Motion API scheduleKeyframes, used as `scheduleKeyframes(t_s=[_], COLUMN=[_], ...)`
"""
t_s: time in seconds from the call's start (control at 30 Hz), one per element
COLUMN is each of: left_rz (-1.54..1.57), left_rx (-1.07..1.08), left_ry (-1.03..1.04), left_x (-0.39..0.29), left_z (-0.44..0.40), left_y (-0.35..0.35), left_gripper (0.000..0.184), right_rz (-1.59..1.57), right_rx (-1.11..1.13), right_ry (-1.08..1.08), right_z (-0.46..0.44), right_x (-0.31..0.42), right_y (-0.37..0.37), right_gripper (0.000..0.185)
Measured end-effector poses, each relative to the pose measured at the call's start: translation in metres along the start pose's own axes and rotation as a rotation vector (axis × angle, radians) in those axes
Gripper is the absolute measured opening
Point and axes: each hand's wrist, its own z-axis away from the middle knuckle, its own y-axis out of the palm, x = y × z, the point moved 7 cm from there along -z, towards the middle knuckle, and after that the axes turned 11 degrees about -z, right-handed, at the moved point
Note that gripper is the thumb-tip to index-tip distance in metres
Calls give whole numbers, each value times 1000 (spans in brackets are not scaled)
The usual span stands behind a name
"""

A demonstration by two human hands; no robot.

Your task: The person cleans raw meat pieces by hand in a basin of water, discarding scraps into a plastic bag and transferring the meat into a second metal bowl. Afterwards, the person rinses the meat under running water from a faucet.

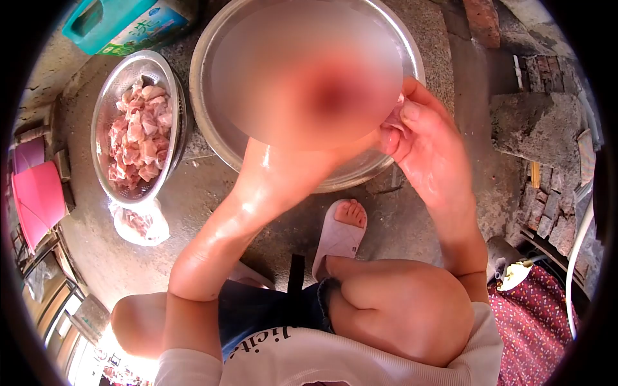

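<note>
Both of my arms reach over a large metal basin (417, 48). Its middle is covered by a blurred patch, which also hides my left hand past the wrist. My right hand (425, 135), wet and with bent fingers, pinches a piece of raw pink meat (394, 123) above the basin's right side. To the left of the basin, an oval metal colander (102, 96) holds a heap of cut raw meat (140, 132).
A teal detergent jug (109, 26) stands at the upper left. Below the colander lies a plastic bag of meat (140, 222). Pink tub (38, 199) at far left; bricks (547, 212), a white hose (579, 257) and red patterned cloth (534, 328) at right. My sandalled foot (341, 231) is near the basin.
</note>
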Motion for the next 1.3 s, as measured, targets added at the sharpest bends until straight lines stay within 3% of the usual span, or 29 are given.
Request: scheduleKeyframes(t_s=[0.07,0.17,0.27,0.4,0.63,0.83,1.23,1.3], left_rz=[78,-26,-388,-811,-761,-716,-740,-682], left_rx=[22,34,-179,-177,-199,-174,-210,-246], left_ry=[-14,-34,359,564,426,332,337,383], left_x=[3,2,-20,-46,-39,-30,-21,-20], left_z=[0,1,4,11,10,6,4,3], left_y=[-2,-3,-16,-9,-10,-11,-13,-14], left_gripper=[9,18,20,16,11,9,12,7], right_rz=[5,148,318,396,673,787,969,905], right_rx=[10,-10,-21,-2,66,97,74,47], right_ry=[3,-93,-200,-282,-489,-508,-576,-495], right_z=[0,1,2,5,9,8,10,8], right_x=[0,9,17,21,26,26,24,24], right_y=[2,6,10,19,33,37,43,40], right_gripper=[21,21,19,17,16,16,18,16])
